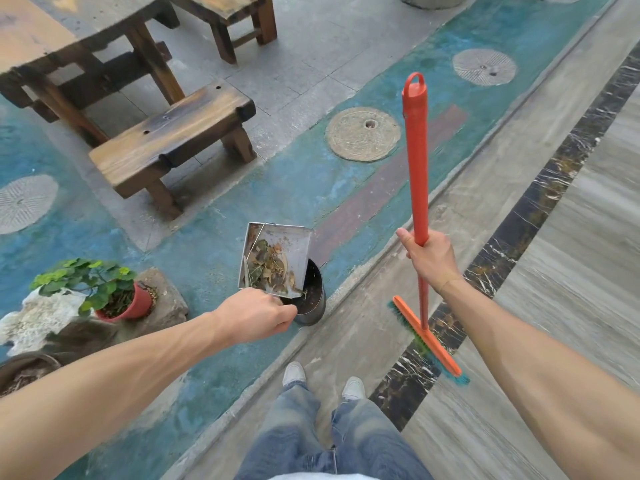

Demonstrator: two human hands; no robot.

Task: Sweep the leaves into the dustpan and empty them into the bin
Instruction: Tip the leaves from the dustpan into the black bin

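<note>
My left hand [255, 317] grips the handle of a metal dustpan [294, 237], tilted above a round metal bin [313, 299] on the floor. Dry and green leaves [272, 268] lie heaped at the pan's lower end, near the bin's opening. My right hand [431, 258] is closed around the orange handle of a broom [417, 161], held upright to the right of the bin. The broom's orange head with green bristles [427, 341] hangs just above the stone floor.
A wooden bench [173, 140] and a wooden table [69, 39] stand to the upper left. A potted plant in a red pot [136, 303] sits on a rock left of the bin. My feet [322, 379] are below the bin. Round stone discs [362, 133] are set in the floor.
</note>
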